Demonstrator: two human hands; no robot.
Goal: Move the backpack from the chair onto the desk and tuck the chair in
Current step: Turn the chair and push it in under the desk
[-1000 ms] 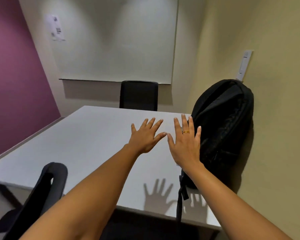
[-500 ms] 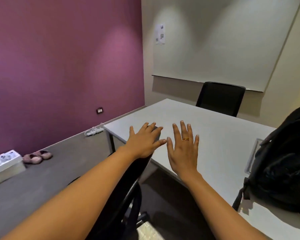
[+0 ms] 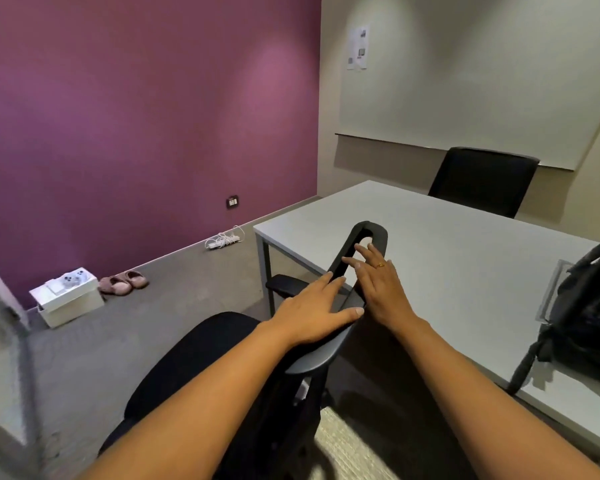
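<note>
Both our hands have dropped from hovering over the desk onto the chair's backrest: our left hand (image 3: 314,315) lies flat and spread along the top rail of the chair (image 3: 329,351), and our right hand (image 3: 383,289) rests beside it with fingers loosely extended toward the headrest loop, though we cannot tell whether they curl around it. Neither hand is closed on anything yet. We judge the chair rolls easily but swivels, so 2 hands on the stiff rail suit the push. Its seat points away from the desk (image 3: 447,258). Soft and slumped, the backpack (image 3: 589,317) already sits at the desk's right edge.
</note>
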